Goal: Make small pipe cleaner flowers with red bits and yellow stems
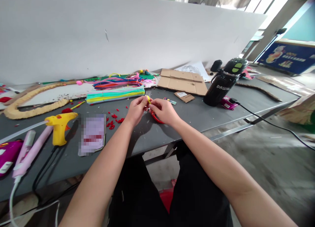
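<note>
Close together over the grey table, my left hand (138, 108) and my right hand (162, 109) have their fingers pinched on one small yellow piece (148, 98). It looks like a bit of fuzzy pipe cleaner, mostly covered by the fingertips. Beneath my right hand, a red loop (157, 118) shows in part, perhaps a scissor handle. Red fuzzy scraps (112, 122) are scattered left of my left hand. Just behind the hands lies a bundle of turquoise and yellow pipe cleaners (115, 95), with pink, blue and red ones (118, 82) farther back.
On the left are a yellow glue gun (59, 125), a pink hair straightener (33, 151), a phone (93, 135) and a curved wrapped form (14, 105). Cardboard (183, 82), a black bottle (222, 84) and a corded magenta device (227, 102) stand right. A white board (147, 33) rises behind.
</note>
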Tool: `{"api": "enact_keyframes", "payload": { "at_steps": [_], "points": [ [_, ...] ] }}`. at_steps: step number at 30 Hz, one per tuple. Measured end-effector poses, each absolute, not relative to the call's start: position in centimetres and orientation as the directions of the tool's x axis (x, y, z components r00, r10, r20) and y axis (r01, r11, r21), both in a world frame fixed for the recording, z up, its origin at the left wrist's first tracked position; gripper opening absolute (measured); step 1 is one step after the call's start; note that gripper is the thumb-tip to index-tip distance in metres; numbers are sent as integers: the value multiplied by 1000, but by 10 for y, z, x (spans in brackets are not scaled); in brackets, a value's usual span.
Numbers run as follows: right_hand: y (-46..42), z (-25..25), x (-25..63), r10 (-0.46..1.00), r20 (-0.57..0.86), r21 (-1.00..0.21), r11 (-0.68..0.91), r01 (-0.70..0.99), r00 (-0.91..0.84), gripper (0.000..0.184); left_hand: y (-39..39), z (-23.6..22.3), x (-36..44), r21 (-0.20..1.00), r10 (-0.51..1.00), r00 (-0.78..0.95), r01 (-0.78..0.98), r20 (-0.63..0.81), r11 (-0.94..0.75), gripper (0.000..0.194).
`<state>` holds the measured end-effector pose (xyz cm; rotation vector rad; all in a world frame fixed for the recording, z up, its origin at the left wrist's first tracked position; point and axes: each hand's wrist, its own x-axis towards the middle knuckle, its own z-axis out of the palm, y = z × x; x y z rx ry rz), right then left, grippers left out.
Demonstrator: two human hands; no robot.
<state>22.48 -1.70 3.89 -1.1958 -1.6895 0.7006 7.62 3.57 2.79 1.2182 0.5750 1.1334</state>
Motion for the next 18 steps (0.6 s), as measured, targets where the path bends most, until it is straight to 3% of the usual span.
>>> {"api": "enact_keyframes", "payload": {
  "at_steps": [8, 18],
  "points": [
    [-18, 38, 223, 925, 364, -838, 375, 396, -107, 21, 40, 19, 80, 905, 914, 281, -390, 291, -168, 40],
    [-21, 40, 223, 938, 334, -861, 344, 375, -93, 24, 34, 23, 83, 914, 926, 272, -378, 260, -146, 40]
  ]
}}
